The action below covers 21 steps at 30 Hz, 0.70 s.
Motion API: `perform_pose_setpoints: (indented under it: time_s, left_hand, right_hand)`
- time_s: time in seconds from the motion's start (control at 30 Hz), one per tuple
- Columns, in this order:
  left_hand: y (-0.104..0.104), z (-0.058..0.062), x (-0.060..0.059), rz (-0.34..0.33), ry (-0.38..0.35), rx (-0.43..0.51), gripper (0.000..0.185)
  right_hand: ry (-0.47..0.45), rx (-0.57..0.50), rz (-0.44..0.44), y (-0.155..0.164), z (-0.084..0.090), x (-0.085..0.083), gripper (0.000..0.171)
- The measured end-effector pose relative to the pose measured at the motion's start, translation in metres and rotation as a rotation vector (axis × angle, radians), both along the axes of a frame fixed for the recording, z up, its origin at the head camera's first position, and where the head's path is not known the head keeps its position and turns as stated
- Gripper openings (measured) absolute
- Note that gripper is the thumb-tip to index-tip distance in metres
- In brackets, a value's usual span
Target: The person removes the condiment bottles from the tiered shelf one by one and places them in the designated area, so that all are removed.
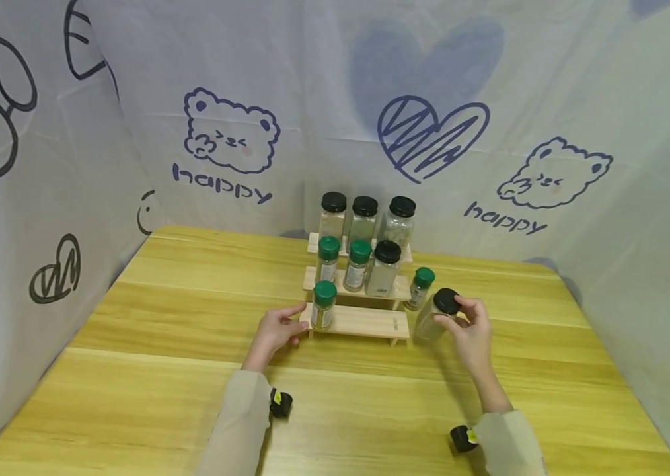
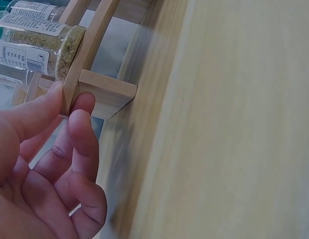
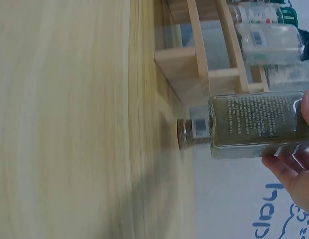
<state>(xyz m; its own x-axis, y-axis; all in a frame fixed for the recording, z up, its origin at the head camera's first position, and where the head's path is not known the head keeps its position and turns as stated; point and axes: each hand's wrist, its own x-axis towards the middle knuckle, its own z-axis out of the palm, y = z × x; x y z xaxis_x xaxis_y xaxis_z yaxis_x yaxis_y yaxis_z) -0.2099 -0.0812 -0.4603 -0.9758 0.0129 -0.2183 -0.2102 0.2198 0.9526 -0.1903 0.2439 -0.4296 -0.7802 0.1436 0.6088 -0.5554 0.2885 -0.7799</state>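
Note:
A tiered wooden spice rack [image 1: 365,320] stands on the table. My left hand [image 1: 277,330] pinches the left end of its lowest shelf between thumb and fingers; the left wrist view shows the fingertips on the shelf edge [image 2: 70,94]. A green-capped spice jar [image 1: 324,305] stands at that end of the shelf. To the right of the rack, my right hand [image 1: 470,330] grips a black-capped spice jar [image 3: 259,124] near its cap, the jar tilted slightly and raised off the table. Behind it, a smaller green-capped jar [image 1: 420,289] stands on the table.
Two green-capped jars [image 1: 355,268] and a black-capped jar [image 1: 384,271] occupy the middle shelf. Along the top shelf are three black-capped jars [image 1: 363,221]. A printed cloth [image 1: 323,119] hangs behind the wooden table [image 1: 192,291].

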Motion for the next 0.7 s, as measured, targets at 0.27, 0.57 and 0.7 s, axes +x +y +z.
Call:
perform_pose_setpoints:
  time_s: [0.27,0.57,0.7]
  left_hand:
    - [0.0,0.001,0.0,0.001,-0.001,0.001,0.042]
    - [0.0,0.002,0.0,-0.006,0.002,0.01,0.042]
    - [0.0,0.001,0.0,-0.004,-0.002,0.013,0.042]
  right_hand:
    - [-0.028,-0.019,-0.042,0.015,-0.005,-0.014,0.041]
    - [-0.102,0.008,-0.134,0.022,-0.006,-0.03,0.039]
    - [-0.179,0.049,-0.164,0.024,-0.007,-0.037,0.04]
